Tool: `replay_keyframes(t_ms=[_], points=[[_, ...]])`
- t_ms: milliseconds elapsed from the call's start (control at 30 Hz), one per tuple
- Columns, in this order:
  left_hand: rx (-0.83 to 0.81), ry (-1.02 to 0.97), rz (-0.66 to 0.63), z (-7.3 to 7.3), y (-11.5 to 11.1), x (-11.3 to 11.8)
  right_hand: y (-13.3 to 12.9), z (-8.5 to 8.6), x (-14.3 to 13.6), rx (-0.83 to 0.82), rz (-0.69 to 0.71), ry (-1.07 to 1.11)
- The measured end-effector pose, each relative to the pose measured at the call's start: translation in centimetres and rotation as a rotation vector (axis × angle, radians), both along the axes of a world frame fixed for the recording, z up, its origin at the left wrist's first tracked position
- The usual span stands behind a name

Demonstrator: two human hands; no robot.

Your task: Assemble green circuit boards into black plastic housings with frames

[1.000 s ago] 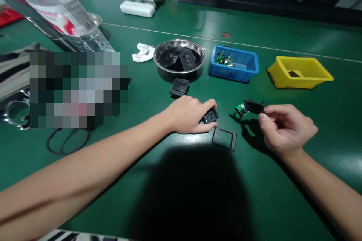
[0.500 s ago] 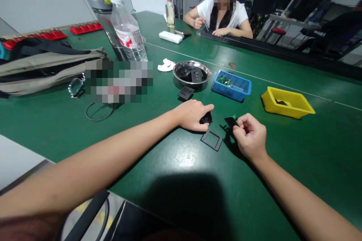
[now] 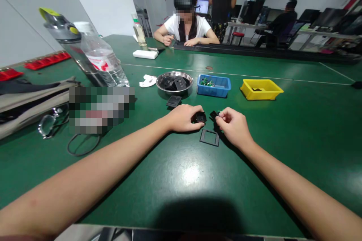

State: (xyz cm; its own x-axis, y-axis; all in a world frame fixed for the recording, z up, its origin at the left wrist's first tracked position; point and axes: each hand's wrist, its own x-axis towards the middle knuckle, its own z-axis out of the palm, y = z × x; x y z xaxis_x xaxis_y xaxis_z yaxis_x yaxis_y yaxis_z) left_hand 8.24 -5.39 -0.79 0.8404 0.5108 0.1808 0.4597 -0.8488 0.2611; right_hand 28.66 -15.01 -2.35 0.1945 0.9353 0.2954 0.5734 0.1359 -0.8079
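Observation:
My left hand (image 3: 185,118) is closed round a small black plastic housing (image 3: 201,117), its thumb and fingers on either side. To the right, my right hand (image 3: 233,122) pinches a thin dark rectangular piece (image 3: 214,115); a bit of green shows behind its fingertips. A flat black frame (image 3: 209,138) with a square opening lies on the table just below the gap between both hands. Beyond my left hand rests a black square part (image 3: 173,101), close to a steel bowl (image 3: 161,87) of black parts.
A blue bin (image 3: 214,91) with small green pieces and a yellow bin (image 3: 261,94) stand behind my hands. Bottles (image 3: 103,60), a bag (image 3: 36,103), glasses (image 3: 46,125) and a cable loop (image 3: 82,153) occupy the left. Another person (image 3: 186,26) sits across the green table (image 3: 296,139).
The camera view has tilted up and turned right. My right hand has come closer to my left, bringing the dark piece near the black housing. Both hands keep their hold.

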Motion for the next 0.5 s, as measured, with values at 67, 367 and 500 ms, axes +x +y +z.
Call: replay_keyframes(t_ms=[67, 367, 500], points=[[-0.048, -0.049, -0.003, -0.1, 0.1, -0.1, 0.1, -0.2, -0.3, -0.044, -0.014, 0.058], [-0.064, -0.138, -0.008, -0.4, 0.1, -0.4, 0.1, -0.3, 0.6, -0.067, 0.115, 0.084], [-0.046, -0.119, -0.022, -0.2, -0.2, -0.4, -0.4, -0.5, 1.1, -0.079, 0.144, 0.075]])
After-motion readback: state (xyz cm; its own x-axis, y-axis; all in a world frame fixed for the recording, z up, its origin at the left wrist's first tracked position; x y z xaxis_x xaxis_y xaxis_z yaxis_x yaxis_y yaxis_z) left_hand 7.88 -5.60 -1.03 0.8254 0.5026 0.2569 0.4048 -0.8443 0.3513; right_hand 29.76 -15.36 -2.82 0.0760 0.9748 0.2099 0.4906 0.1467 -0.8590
